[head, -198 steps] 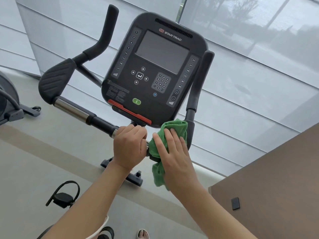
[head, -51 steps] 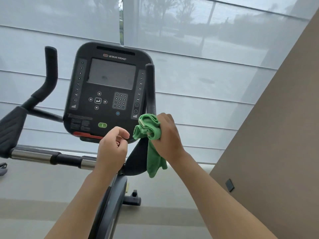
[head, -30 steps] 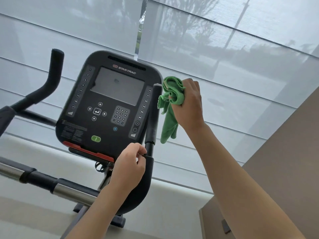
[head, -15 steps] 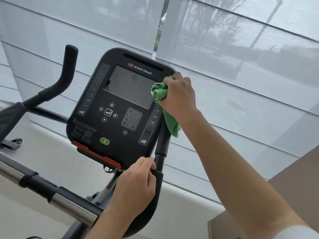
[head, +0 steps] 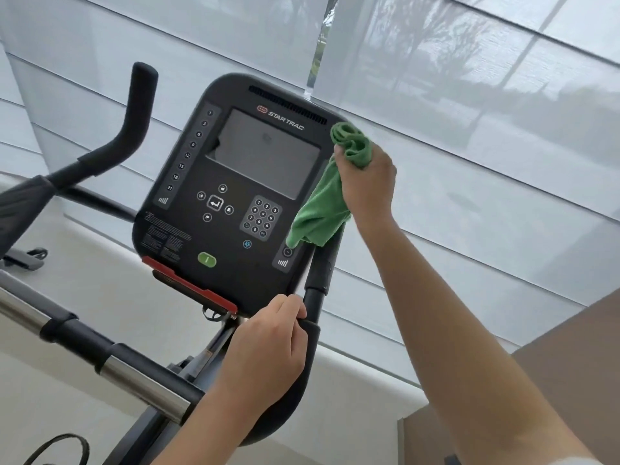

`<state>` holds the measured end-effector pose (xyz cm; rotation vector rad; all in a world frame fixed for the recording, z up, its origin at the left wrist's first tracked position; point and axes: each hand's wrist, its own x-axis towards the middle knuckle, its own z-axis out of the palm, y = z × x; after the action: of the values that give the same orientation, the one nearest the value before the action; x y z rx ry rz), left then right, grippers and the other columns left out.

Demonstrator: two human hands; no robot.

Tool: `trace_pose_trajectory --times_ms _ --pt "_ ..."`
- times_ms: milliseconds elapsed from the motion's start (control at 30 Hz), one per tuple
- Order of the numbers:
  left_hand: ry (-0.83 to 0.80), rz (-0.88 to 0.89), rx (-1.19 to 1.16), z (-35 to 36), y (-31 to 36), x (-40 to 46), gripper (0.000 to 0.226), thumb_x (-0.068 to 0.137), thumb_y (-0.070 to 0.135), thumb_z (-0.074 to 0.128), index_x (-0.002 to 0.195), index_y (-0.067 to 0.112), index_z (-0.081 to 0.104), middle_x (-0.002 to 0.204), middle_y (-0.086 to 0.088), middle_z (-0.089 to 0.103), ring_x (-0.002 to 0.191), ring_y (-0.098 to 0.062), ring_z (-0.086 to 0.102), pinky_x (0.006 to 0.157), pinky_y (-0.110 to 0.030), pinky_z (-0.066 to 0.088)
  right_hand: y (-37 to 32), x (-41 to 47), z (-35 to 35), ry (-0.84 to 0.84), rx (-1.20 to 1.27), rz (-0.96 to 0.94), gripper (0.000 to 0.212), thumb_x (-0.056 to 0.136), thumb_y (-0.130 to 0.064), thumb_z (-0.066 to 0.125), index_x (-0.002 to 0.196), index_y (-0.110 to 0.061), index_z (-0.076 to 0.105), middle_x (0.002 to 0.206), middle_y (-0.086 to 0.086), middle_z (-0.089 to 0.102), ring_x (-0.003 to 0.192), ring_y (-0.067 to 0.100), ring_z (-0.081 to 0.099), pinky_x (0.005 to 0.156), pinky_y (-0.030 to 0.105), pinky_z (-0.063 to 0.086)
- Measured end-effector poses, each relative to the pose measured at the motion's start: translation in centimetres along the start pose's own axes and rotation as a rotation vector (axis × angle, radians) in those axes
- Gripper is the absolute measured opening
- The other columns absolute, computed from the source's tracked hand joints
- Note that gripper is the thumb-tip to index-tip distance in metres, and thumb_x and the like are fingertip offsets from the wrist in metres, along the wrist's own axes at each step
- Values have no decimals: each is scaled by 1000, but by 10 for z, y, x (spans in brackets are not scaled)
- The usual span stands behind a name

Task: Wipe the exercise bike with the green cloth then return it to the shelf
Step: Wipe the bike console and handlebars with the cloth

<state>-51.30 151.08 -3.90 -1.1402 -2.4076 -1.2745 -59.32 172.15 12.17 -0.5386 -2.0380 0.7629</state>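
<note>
I see my right hand (head: 367, 182) with its grip bunched round the green cloth (head: 327, 203) at the console (head: 235, 196) right edge, cloth covering the right handlebar (head: 317, 273) top. My left hand (head: 265, 357) curls round that handlebar's bend. Window blinds (head: 469, 162) behind.

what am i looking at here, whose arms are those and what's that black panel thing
This is a single picture from a camera worn on a person's head, so the arms reaching forward are that person's own. The black panel is the console of an exercise bike, with a dark screen, a number keypad and a green button. The right hand grips a bunched green cloth against the console's right edge, part of it hanging down. The left hand grips the black handlebar below. Behind are window blinds.
</note>
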Motion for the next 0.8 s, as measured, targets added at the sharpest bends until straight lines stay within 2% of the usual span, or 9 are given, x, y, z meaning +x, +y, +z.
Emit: trace_pose_trajectory --times_ms 67,133,300,367,500,567,667,733,800 --pt "3 -2 3 0 0 0 16 93 25 37 94 28 53 80 13 51 58 -10 50 48 -26 47 -1 -10 4 38 -297 -192 16 88 -19 66 102 -22 72 106 -2 64 89 23 57 68 32 42" --pt "4 2 4 0 1 1 17 93 25 36 93 28 52 79 13 50 57 -11 49 48 -25 46 -3 -8 1 -5 -552 -327 29 85 -15 68 113 -23 72 117 1 60 99 28 54 69 35 43" --pt "1 0 17 1 2 0 13 93 22 41 94 29 52 78 14 51 56 -9 49 47 -23 45 -12 12 -12 -264 -877 -593 12 82 -26 72 94 -24 69 101 -1 57 96 31 54 69 37 43" --pt "-1 -2 23 0 3 -1 12 93 21 44 95 29 53 78 15 52 55 -8 49 47 -19 43 -23 25 -19 -420 -846 -574 11 82 -36 71 79 -30 63 87 -8 55 87 24 55 68 33 40" --pt "-2 -3 28 0 4 -1 11 93 20 46 94 29 52 77 16 52 55 -7 50 46 -16 42 -37 45 -25 -619 -603 -244 25 74 -45 84 73 -24 72 69 -7 65 66 12 59 59 28 45" --pt "-3 -1 31 0 4 -1 12 93 20 46 95 30 51 78 16 53 55 -7 51 47 -17 44 -31 42 -22 -543 -415 -127 27 73 -45 86 76 -20 76 70 -5 70 69 12 64 63 29 52" --pt "-11 -6 39 0 4 -2 12 93 19 46 95 30 52 79 17 53 55 -6 49 47 -12 35 -17 23 -11 -240 -112 53 25 78 -45 84 70 -24 72 72 -7 72 76 16 71 71 34 59" --pt "-14 -10 46 -1 4 -2 14 94 17 49 96 30 52 79 16 53 55 -7 49 47 -12 34 -15 6 -2 -74 -162 29 22 85 -42 75 72 -26 68 78 -7 68 75 20 66 69 35 55" --pt "-13 -8 45 -1 3 -3 15 94 16 52 96 30 52 79 17 53 55 -6 50 47 -12 34 -12 -2 3 -22 -423 -138 8 89 -32 65 90 -24 69 96 -2 64 83 27 61 67 36 47"
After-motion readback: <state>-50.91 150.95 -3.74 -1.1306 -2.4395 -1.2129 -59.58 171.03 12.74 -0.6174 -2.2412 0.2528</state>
